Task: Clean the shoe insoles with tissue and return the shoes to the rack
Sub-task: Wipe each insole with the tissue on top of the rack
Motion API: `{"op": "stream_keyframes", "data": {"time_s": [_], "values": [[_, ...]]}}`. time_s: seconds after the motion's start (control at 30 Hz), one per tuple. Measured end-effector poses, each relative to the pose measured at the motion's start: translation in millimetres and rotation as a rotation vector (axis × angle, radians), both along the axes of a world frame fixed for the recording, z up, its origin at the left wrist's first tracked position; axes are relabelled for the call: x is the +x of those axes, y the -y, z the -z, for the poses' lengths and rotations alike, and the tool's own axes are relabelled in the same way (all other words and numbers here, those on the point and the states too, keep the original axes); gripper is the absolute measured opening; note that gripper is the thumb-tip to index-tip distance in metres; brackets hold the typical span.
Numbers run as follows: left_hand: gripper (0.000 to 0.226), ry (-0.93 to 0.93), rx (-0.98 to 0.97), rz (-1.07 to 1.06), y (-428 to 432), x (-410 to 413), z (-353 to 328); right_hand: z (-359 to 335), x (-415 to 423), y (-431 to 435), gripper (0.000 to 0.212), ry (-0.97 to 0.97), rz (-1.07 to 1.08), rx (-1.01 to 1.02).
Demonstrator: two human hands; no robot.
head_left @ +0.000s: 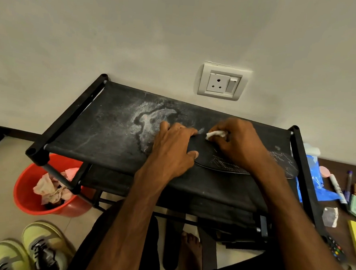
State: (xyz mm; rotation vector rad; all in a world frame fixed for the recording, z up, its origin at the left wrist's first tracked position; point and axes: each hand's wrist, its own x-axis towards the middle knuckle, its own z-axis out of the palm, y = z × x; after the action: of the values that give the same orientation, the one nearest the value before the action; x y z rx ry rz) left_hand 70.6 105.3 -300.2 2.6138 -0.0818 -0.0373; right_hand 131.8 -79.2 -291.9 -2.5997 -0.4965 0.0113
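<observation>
Fingers (219, 127) of the right hand (240, 141) pinch a tissue (215, 134) against the insole (223, 165) beneath them. The left hand (173, 144), fingers straight, presses it onto the rack (110, 135). Short strokes away from that hold seem best.

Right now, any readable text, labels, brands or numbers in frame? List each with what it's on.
No text reads legibly.
White marker: dark print on the barrel, too blurred to read.
Insole: pale dotted pattern, no letters can be made out.
Wall socket: no markings visible.
Tissue: no print visible.
</observation>
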Motion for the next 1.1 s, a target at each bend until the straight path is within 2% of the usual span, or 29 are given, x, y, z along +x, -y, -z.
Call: {"op": "stream_keyframes", "data": {"time_s": [0.17,0.33,0.43,0.6,0.7,0.87,1.1], "values": [[0.065,-0.007,-0.005,-0.006,0.7,1.3,0.3,-7.1,-3.9,2.4,0.017,-0.088,-0.065,-0.104],[0.065,0.000,-0.003,-0.007,-0.5,1.2,1.6,-3.1,0.3,-8.6,0.015,0.052,0.090,-0.081],[0.065,0.007,-0.006,-0.008,-0.9,1.8,4.3,-5.8,-0.3,-11.0,0.015,0.005,0.085,-0.108],[0.066,0.007,0.016,-0.010,-1.1,5.9,8.2,-13.9,-16.9,-6.5,0.013,-0.108,-0.043,-0.178],[0.066,0.013,0.015,-0.016,-0.9,7.1,8.9,-13.3,-19.3,-2.5,0.011,-0.063,-0.037,-0.196],[0.064,-0.003,-0.017,-0.027,-0.9,4.2,6.1,-8.7,-8.0,0.1,0.011,0.029,0.090,-0.088],[0.065,-0.002,-0.016,-0.037,-0.5,2.5,2.4,-16.0,-19.3,2.0,0.012,-0.156,-0.134,-0.119]]}}
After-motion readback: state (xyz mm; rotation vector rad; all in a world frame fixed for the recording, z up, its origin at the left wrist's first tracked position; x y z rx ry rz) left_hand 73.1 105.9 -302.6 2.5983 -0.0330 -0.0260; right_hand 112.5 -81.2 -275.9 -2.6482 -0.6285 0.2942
